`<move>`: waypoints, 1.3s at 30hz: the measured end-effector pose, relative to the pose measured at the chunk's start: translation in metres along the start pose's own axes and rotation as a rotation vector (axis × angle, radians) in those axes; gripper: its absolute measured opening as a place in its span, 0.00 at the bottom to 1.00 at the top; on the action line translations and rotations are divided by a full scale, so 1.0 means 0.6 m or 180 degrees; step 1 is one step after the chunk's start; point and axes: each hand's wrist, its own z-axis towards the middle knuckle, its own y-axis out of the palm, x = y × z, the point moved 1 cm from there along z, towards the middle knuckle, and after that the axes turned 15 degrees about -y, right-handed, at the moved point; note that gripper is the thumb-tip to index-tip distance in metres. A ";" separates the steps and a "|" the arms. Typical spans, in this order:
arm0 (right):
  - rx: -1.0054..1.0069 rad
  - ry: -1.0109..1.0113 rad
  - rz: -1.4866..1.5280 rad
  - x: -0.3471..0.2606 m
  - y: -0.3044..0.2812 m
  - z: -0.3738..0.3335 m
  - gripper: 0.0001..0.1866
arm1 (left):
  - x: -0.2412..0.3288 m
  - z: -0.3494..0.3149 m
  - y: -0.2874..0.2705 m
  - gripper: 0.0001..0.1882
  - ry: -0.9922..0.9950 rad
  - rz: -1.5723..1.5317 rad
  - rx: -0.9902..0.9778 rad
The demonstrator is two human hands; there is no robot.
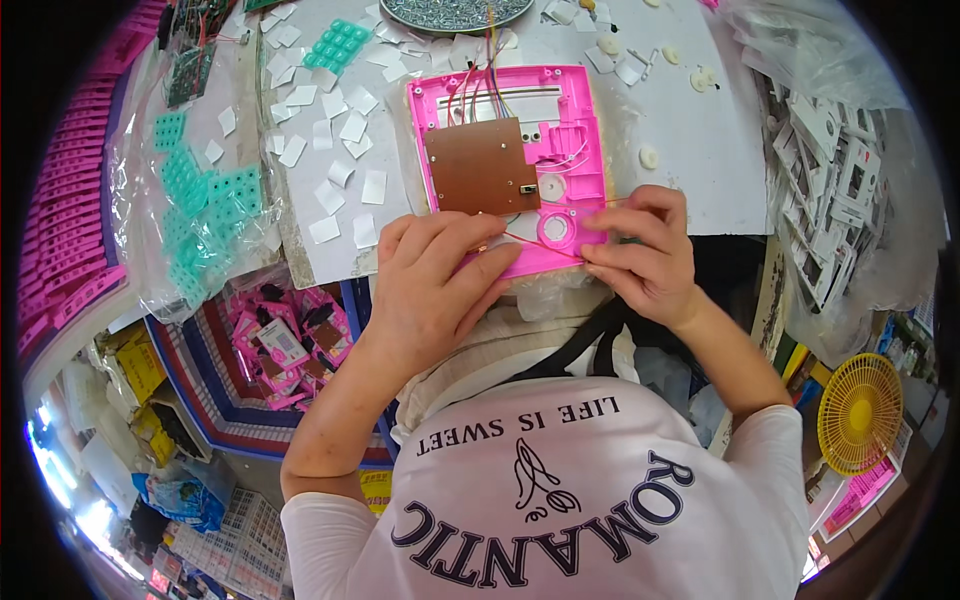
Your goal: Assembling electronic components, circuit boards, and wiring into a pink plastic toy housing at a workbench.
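Observation:
A pink plastic housing [592, 150] lies open side up at the table's front edge. Screwed into it is a brown circuit board [480, 165] with a small black slide switch [528, 189]. At the board's lower edge are the curled fingers of my left hand [435, 280]; what they pinch is hidden. A thin red wire [535, 243] runs from these fingertips across the housing to my right hand [645, 255]. There my thumb and fingers close on it, beside the round speaker ring [556, 230]. Several coloured wires [490, 70] rise from the housing's far side.
White square pieces [373, 187] are scattered on the table's left. Teal rubber keypads [210, 195] lie on plastic film beyond them. A bowl of screws [455, 12] stands at the back. White parts [840, 190] are heaped at right, and a blue-red crate [215, 385] of pink parts stands below left.

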 end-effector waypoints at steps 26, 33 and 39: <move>-0.0801 0.0522 -0.0429 -0.079 -0.051 0.008 0.29 | 0.082 0.012 0.040 0.28 0.0469 0.0668 -0.0432; -0.1333 0.0245 -0.1050 -0.089 -0.048 0.003 0.29 | 0.088 0.019 0.034 0.26 0.0639 0.0820 -0.0372; -0.1385 0.0180 -0.0416 -0.045 -0.090 0.106 0.22 | 0.093 0.034 0.020 0.22 0.0629 0.0957 -0.0731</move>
